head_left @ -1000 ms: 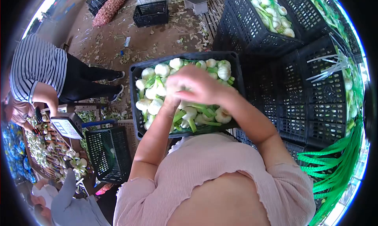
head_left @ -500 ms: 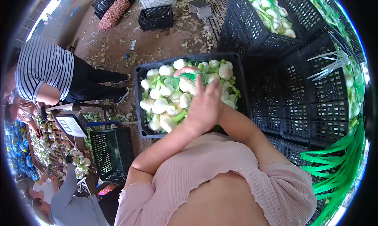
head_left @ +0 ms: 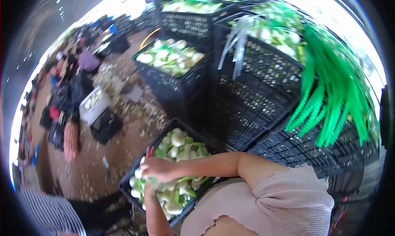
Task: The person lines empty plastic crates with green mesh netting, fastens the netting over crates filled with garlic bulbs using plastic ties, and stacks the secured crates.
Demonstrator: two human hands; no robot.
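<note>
Two bare hands over one near crate (head_left: 190,131): black plastic, set at a slant, loaded up to about the rim with bulbs (head_left: 177,139), white with green stalks, packed loosely at mixed angles. Pink sleeve and top close in at bottom right.

Right hand (head_left: 158,170) is above the left part of the crate, back upward, a couple of fingers stretched out away from the body, others bent or blurred. Can't tell if it grips anything. Left hand (head_left: 149,188) is just below it, mostly covered by the right; finger position hidden, so can't tell if clenched or released. Small pale-green patch between the hands, too blurred to name.

Beyond, near the crate: stacked crates (head_left: 259,86), black, lattice-sided, more bulbs at the top under green mesh (head_left: 275,13). Green straps (head_left: 325,96) hang over their side in a thick bunch; white straps (head_left: 238,40) hang further left.

Second crate (head_left: 162,81), black, also full of bulbs, further out. Person in stripes (head_left: 51,213) at bottom left, cut off. Floor (head_left: 138,147) littered with scraps. Farther: black bin (head_left: 106,126) touching a white crate (head_left: 94,105), reddish sack (head_left: 70,141) nearby.
</note>
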